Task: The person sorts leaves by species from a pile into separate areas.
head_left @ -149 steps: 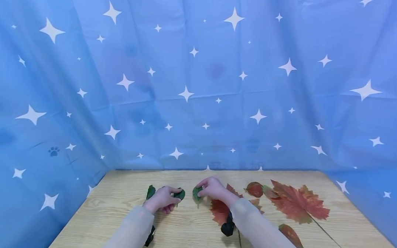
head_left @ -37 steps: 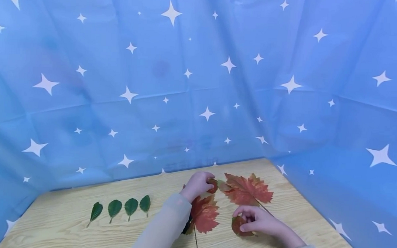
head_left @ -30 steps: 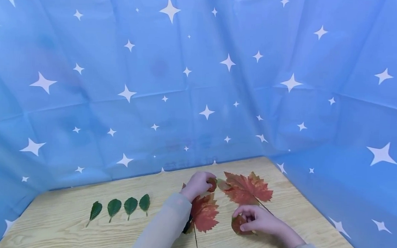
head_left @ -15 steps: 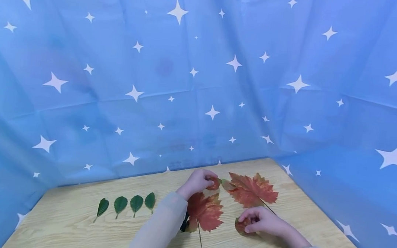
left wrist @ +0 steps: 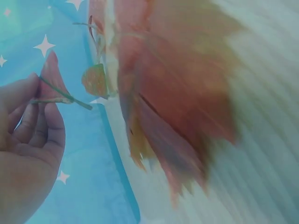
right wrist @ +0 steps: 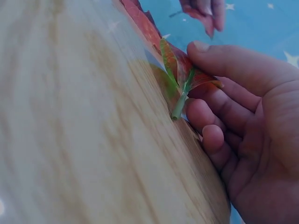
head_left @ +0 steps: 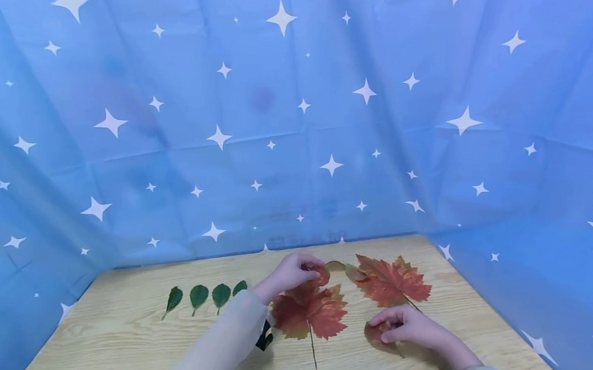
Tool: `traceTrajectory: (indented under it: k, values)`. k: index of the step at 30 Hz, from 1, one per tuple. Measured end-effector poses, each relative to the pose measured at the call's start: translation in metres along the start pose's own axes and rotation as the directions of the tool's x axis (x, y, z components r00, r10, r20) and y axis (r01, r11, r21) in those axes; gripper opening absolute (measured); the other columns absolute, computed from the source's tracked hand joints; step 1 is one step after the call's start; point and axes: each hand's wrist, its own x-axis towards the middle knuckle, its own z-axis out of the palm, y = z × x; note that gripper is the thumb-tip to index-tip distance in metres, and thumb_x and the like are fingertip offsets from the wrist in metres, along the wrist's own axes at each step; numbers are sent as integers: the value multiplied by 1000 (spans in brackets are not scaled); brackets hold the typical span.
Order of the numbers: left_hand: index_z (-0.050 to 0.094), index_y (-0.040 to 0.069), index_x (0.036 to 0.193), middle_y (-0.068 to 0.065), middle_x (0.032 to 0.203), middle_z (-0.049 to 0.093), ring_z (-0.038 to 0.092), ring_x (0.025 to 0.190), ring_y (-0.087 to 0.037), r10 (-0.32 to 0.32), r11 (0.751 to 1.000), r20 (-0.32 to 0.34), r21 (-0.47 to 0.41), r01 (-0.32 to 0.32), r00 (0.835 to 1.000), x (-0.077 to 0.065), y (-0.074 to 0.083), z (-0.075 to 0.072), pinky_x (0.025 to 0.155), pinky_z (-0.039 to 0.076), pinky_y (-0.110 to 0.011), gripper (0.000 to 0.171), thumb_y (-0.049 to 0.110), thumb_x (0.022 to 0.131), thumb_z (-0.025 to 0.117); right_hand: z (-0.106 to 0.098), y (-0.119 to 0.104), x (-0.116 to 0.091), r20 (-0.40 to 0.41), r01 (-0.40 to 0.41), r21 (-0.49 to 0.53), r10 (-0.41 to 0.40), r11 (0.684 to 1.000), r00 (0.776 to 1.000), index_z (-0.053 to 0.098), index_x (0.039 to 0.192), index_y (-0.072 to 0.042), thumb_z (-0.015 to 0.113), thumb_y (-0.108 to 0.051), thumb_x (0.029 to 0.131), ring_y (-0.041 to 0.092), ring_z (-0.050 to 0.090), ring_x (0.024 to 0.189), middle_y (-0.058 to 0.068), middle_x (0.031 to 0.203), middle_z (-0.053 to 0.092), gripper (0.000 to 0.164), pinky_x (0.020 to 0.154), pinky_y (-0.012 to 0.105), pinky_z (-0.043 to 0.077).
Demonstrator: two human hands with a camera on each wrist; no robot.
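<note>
My left hand [head_left: 293, 270] pinches a small rounded red leaf [head_left: 322, 276] behind the nearer red maple leaf [head_left: 311, 310]. The left wrist view has that small leaf [left wrist: 52, 79] between thumb and fingers, its green stem sticking out, raised off the table. My right hand [head_left: 412, 325] pinches another small red-green leaf [head_left: 376, 337] low over the table at the right. In the right wrist view its thick green stem [right wrist: 180, 105] points down near the tabletop, while the fingers [right wrist: 201, 114] partly cover the blade.
A second red maple leaf [head_left: 391, 280] lies at the back right, with a brownish-green leaf [head_left: 335, 265] beside it. Several green leaves [head_left: 199, 296] form a row on the left of the wooden table [head_left: 121, 321]. A blue starry curtain [head_left: 257, 178] hangs behind.
Five seconds ago both hands held green leaves; those now lie in a row, and the hands hold small red leaves. Lately the left hand has drawn its leaf slightly left, uncovering the brownish-green one.
</note>
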Motion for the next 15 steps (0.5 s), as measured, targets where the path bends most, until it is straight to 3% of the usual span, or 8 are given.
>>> traceTrajectory:
  k: [5, 11, 15]
  values:
    - [73, 16, 116, 2, 107, 67, 58, 87, -11, -9, 1000, -1, -6, 9, 1000, -21, -11, -13, 75, 49, -30, 25, 13, 92, 69, 3, 3, 3, 3, 0, -17, 0, 1000, 1000, 61, 120, 11, 66, -5, 90, 4, 59, 73, 1, 81, 67, 34, 63, 23, 50]
    - [71, 20, 118, 4, 109, 66, 60, 87, -13, -45, 993, -8, -109, 43, 999, -36, -14, -23, 77, 53, -38, 27, 19, 92, 69, 1, 2, 1, -2, 5, -15, -5, 1000, 1000, 61, 121, 12, 65, -4, 91, 3, 57, 69, 1, 80, 66, 34, 57, 22, 47]
    - [71, 19, 120, 3, 107, 67, 62, 88, -13, -36, 988, -20, -149, 33, 999, -47, -13, -31, 80, 53, -41, 28, 20, 92, 69, -1, 1, 1, 4, 14, -19, -14, 1000, 1000, 61, 121, 12, 64, -5, 92, 2, 55, 67, 2, 81, 67, 34, 56, 21, 47]
